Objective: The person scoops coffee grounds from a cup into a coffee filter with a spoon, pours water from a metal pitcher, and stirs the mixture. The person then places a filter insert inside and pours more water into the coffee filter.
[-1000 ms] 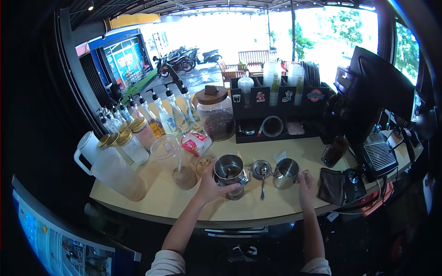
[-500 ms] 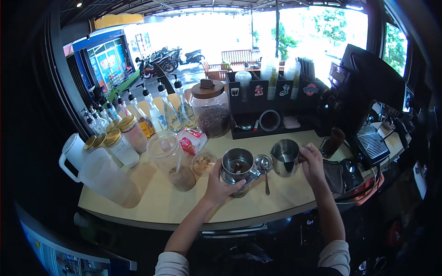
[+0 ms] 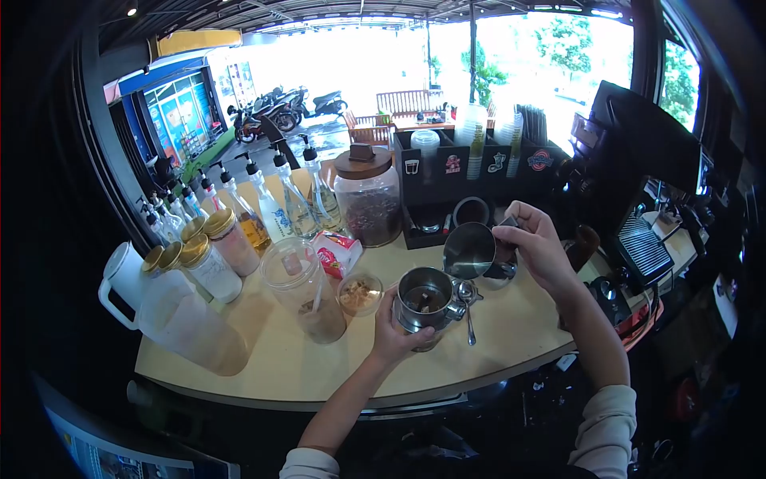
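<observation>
Two bare hands are at work over the counter [image 3: 279,369]. The left hand [image 3: 395,335] has its fingers clamped around a round, silver metal cup [image 3: 415,319] with a side handle and dark contents; the cup sits atop a vessel mostly hidden by that hand. The right hand [image 3: 538,243] has its fingers pinched on the handle of a plain, silver metal pitcher [image 3: 469,251], held tilted above the counter just beyond the cup, to its right. Just right of the cup, a slim metal spoon [image 3: 471,327] rests with its bowl end on a small metal dish, handle pointing near. Left of the cup stand a round, clear tub of light-brown pieces [image 3: 360,294] and, farther left, a tall, clear plastic container with brown contents [image 3: 321,321]. Beyond these lie a red-and-white packet [image 3: 337,255] and a big glass jar with a brown wooden lid [image 3: 367,199]. At the far side stands a black, sticker-marked organizer [image 3: 511,191].
</observation>
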{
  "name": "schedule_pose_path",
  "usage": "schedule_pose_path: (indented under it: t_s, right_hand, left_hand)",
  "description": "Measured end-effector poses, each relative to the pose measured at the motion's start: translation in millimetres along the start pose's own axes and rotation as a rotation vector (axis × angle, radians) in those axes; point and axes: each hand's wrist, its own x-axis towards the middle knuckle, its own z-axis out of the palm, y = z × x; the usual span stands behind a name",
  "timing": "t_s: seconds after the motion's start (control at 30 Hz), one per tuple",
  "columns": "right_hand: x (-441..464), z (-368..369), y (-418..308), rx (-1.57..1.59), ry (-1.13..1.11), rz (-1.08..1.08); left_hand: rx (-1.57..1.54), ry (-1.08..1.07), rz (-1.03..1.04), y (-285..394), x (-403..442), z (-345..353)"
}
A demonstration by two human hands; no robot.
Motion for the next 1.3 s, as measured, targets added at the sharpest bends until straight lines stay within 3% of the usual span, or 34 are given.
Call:
schedule_pose_path:
  t_s: [1.3]
  right_hand:
    - [18,21,-17,-0.252,-0.112,0.044]
  left_hand:
    - [-0.057,0.008,0.0,-10,-2,1]
